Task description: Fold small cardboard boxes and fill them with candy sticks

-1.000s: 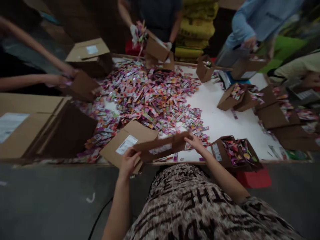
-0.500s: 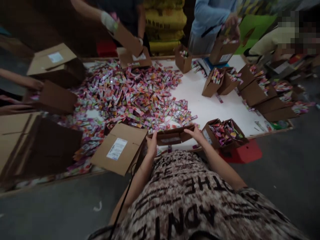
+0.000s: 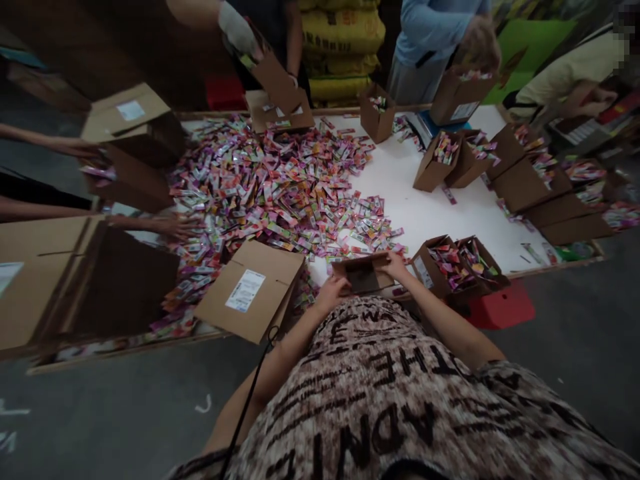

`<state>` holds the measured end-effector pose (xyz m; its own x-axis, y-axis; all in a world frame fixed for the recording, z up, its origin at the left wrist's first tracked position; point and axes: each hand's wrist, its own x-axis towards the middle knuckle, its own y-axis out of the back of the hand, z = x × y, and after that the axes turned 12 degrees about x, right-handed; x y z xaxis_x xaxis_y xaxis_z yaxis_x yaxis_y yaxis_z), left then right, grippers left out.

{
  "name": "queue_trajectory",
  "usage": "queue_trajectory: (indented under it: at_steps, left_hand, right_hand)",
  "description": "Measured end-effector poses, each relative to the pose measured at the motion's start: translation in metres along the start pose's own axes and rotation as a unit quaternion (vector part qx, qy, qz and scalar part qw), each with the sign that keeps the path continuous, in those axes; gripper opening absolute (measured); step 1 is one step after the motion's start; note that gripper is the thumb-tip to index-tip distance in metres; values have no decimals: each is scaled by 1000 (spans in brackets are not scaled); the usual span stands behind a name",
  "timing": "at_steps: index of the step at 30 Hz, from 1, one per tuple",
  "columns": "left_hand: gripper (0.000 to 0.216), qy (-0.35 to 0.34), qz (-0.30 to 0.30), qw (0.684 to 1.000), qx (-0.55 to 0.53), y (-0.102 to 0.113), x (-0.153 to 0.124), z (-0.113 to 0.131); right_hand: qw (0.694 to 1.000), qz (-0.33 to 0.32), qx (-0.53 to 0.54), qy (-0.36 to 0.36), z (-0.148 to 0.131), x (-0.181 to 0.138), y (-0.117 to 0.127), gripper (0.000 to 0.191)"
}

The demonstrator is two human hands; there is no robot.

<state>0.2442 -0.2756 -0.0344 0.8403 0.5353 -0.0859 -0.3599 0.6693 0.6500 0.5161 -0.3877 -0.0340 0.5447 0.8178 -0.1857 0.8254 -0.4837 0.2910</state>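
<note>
At the table's near edge I hold a small brown cardboard box (image 3: 365, 275), its open top facing me and its inside dark. My left hand (image 3: 334, 292) is closed on its left side, fingers curled at the rim. My right hand (image 3: 397, 268) grips the right side, with the thumb and fingers on the wall. Just beyond the box lies a big heap of small pink and purple sachets (image 3: 280, 180). To the left a larger carton (image 3: 250, 287) with a white label stands close to my left forearm. Two filled boxes (image 3: 460, 267) stand right of my right hand.
Several more filled boxes (image 3: 530, 180) line the table's right side. Large cartons (image 3: 135, 267) stand at the left. Co-workers' hands work at the left and far edges; one gloved hand (image 3: 237, 30) is over a box. A red stool (image 3: 503, 305) sits below the near edge.
The box I hold has opened out from a flatter shape, and its inside now shows. My left hand has moved right and curled. At the left, a co-worker's hand now reaches into the sachets.
</note>
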Motion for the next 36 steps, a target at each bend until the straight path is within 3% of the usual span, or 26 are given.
queue_trajectory:
  at_steps: [5,8,10,12,14,17,19,24,28,31,34,36]
  left_hand:
    - [45,21,-2,996,-87,-15,0,0]
    - [53,47,3,987,-155,-13,-5,2]
    - [52,64,40,987,-139,-7,-11,5]
    - [48,62,103,992,-38,2,-14,11]
    - [42,22,121,988,96,8,-10,19]
    - [31,-50,25,973,225,8,10,34]
    - [27,-47,-22,962,267,4,26,42]
    - [43,30,-25,959,281,-4,42,58]
    - [20,17,-66,939,338,-5,48,71]
    - [21,-11,-83,933,349,-4,62,71]
    - [32,-104,-97,937,320,-1,71,61]
    - [55,-135,-107,936,308,-2,69,55]
  right_hand:
    - [985,-58,-63,151,-17,-14,12,25]
    - [959,-86,-152,223,-8,-42,5,24]
    - [947,-87,-193,241,1,-56,-3,27]
    - [940,-74,-235,235,7,-61,-10,32]
    - [931,-72,-285,215,7,-55,-15,34]
    - [916,-68,-352,182,-1,-38,-19,30]
    - [914,-56,-364,172,-6,-28,-16,29]
    - [928,-109,-289,208,1,-27,-5,20]
    - [905,-119,-347,215,7,-40,-12,24]
    - [905,-127,-358,193,2,-38,-15,24]
    - [932,-170,-295,126,0,-12,2,13]
    - [937,-277,-213,28,1,24,15,11]
